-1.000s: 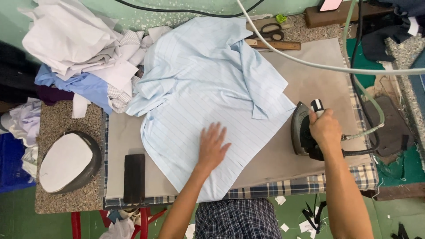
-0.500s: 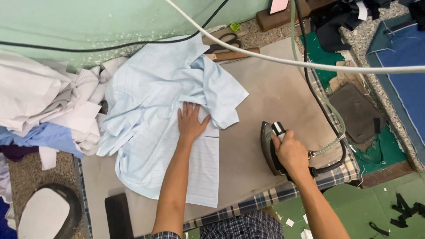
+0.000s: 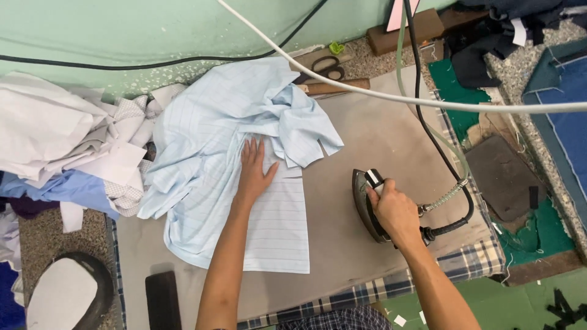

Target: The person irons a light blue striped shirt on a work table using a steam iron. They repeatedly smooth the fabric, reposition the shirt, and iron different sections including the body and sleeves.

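A light blue striped shirt (image 3: 214,140) lies spread on the beige ironing pad (image 3: 379,128), bunched up at its far right. My left hand (image 3: 254,171) presses flat on the shirt's middle, fingers apart. My right hand (image 3: 394,211) grips the handle of a dark steam iron (image 3: 362,205) that stands on the pad to the right of the shirt, apart from the cloth. A hose and a black cable (image 3: 455,201) run from the iron's back end.
A heap of white and blue cloth (image 3: 67,153) lies at the left. Scissors (image 3: 321,66) and a wooden ruler (image 3: 333,87) sit at the far edge. A white cord (image 3: 428,102) crosses overhead. A dark block (image 3: 162,299) and an oval pad (image 3: 58,299) lie near left.
My left hand went from the shirt's near part to its middle and the cloth was pulled left. The iron stayed in my right hand. The camera view shifted right.
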